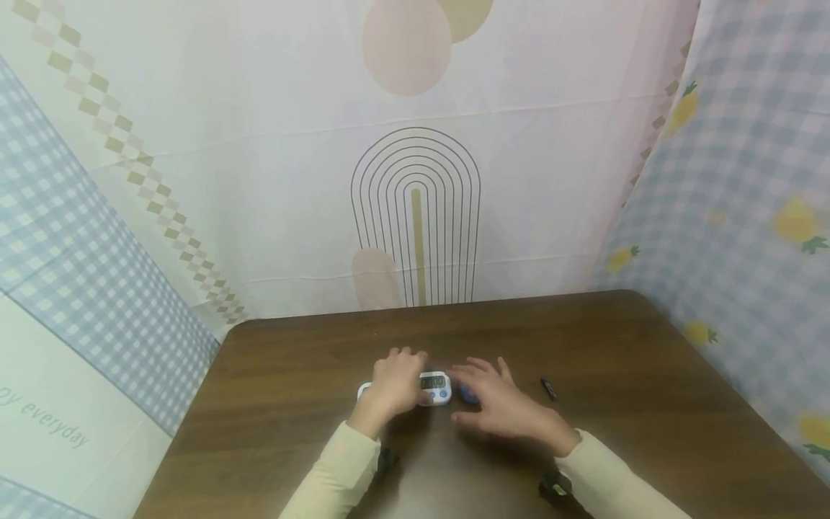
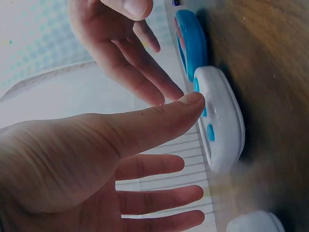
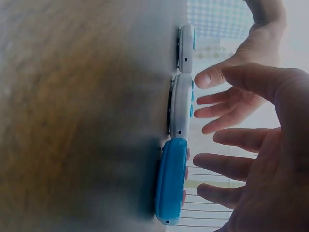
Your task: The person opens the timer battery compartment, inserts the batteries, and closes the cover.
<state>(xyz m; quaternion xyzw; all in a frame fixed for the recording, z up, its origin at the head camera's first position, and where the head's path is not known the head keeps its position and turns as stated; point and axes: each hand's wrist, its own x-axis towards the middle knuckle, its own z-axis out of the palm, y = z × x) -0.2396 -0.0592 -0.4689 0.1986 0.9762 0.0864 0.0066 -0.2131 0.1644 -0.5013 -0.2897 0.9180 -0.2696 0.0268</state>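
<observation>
Soft even light, wide-angle edge warp, blurry wrist views

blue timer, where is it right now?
Head view: the blue timer lies on the brown table, mostly under the right hand, just right of the middle white timer.

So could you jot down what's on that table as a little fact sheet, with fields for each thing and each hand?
surface: brown wooden table
row of gadgets: three small timers lying side by side
middle timer: white, blue buttons, display facing up
blue timer: right of the middle one, partly under the right hand
left white timer: mostly hidden by the left hand
left hand: fingers straight, thumb at the middle timer's edge
right hand: fingers spread, over the blue timer
small dark object: lies apart, to the right
</observation>
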